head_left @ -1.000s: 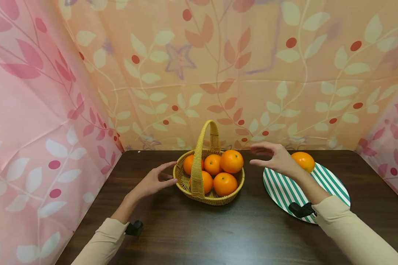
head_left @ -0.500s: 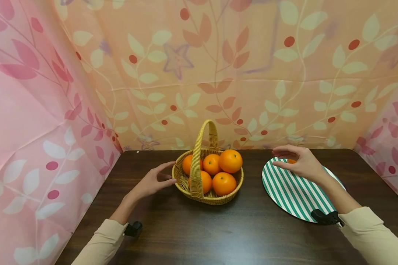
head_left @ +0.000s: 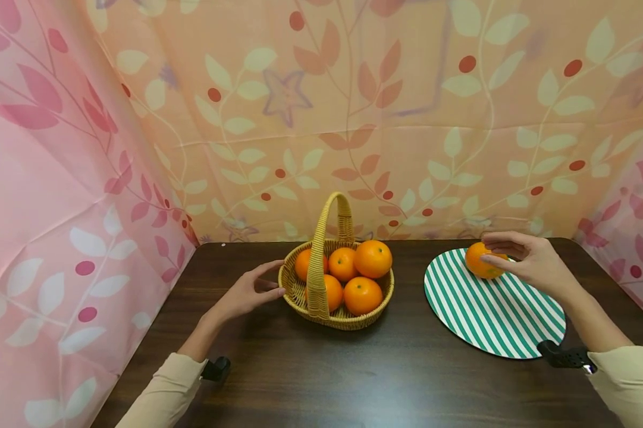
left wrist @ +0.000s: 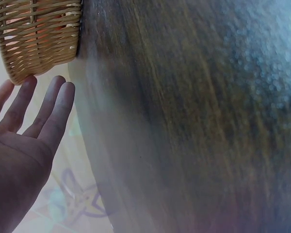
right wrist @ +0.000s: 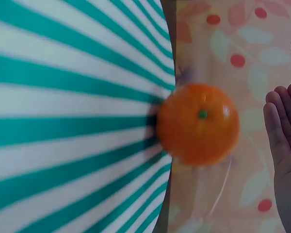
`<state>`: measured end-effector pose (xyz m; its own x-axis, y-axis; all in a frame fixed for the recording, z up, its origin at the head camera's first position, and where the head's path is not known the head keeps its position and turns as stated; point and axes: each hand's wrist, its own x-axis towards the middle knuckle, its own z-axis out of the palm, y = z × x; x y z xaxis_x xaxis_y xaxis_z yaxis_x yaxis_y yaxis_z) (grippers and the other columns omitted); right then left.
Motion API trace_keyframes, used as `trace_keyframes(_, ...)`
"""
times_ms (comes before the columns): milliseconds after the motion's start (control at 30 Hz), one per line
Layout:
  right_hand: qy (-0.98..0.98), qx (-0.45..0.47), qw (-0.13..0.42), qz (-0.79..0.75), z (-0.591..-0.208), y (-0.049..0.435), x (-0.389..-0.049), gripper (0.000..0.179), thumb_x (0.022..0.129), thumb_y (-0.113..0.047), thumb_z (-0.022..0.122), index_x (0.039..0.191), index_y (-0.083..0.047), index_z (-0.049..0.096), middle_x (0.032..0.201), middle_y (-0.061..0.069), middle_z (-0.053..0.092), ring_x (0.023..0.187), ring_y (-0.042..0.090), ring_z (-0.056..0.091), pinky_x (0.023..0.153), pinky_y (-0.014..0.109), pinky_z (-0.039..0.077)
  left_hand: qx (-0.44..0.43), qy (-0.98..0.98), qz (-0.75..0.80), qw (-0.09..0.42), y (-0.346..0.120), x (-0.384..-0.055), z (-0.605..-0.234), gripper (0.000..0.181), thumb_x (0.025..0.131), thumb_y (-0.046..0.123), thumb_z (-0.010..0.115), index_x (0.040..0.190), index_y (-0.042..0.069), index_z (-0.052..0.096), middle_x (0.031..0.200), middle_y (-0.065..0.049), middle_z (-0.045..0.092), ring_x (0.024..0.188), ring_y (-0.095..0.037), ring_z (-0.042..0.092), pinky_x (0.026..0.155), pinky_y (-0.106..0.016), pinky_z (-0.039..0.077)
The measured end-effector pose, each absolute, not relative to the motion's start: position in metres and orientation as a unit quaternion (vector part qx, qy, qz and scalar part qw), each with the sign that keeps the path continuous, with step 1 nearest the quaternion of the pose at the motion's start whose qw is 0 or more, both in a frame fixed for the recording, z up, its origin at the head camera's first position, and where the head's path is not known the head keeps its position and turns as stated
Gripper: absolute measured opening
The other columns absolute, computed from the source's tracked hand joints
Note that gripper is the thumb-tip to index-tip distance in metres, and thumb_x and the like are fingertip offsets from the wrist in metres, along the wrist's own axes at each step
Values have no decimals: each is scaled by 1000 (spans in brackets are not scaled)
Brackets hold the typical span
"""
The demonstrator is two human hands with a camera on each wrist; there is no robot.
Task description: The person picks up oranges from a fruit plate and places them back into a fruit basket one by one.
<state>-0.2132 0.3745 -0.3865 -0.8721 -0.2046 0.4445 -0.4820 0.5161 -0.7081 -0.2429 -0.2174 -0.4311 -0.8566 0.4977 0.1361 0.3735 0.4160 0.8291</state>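
Note:
A yellow wicker basket [head_left: 348,323] with an arched handle stands on the table, holding several oranges [head_left: 363,296]. My left hand [head_left: 245,295] is at its left side; in the left wrist view the fingertips touch or nearly touch the woven wall [left wrist: 39,46], fingers loosely extended. One orange [head_left: 479,261] lies on a round green-and-white striped mat [head_left: 492,315] to the right. Over the mat's far right part, my right hand [head_left: 538,266] is beside that orange, partly covering it in the head view. The right wrist view shows a gap between the orange [right wrist: 196,126] and the relaxed fingers.
The dark wooden table [head_left: 321,374] carries the basket left of the mat, with a strip of bare wood between them. Patterned cloth [head_left: 407,148] hangs close behind the table, and pink cloth [head_left: 48,238] borders the left side.
My right hand has moved from beside the basket rightward across the mat to the lone orange, passing in front of it. My left hand and the basket have stayed in place.

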Motion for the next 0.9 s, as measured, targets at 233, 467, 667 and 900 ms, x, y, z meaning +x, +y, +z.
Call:
trace_keyframes(233,-867,146,142,455,-394,404,-212,36,93,-1,74,127,6,63,117,7,67,95,0,67,79,13,51,257,847,462,63,-217,-243,-430,67,96,18,75,154,8,44,154,-16,43,111,-40,64,79,-34,58)
trace_keyframes(467,-882,133,124,434,-408,417,-220,52,93,-8,76,138,6,54,131,27,55,105,-5,59,84,9,46,258,847,460,62,-217,-243,-431,67,96,18,75,153,8,44,153,-16,44,111,-41,64,79,-34,58)
trace_keyframes(667,-894,142,89,416,-413,421,-230,73,92,-10,78,151,6,39,144,31,43,121,20,54,90,8,42,261,844,464,64,-217,-242,-431,66,96,17,75,153,6,44,153,-17,44,111,-42,64,79,-35,58)
trace_keyframes(900,-903,150,40,400,-417,422,-240,83,93,-12,77,155,8,25,148,36,35,127,53,41,90,7,39,257,847,462,63,-216,-242,-429,67,95,18,75,153,7,44,153,-17,44,111,-42,64,79,-34,58)
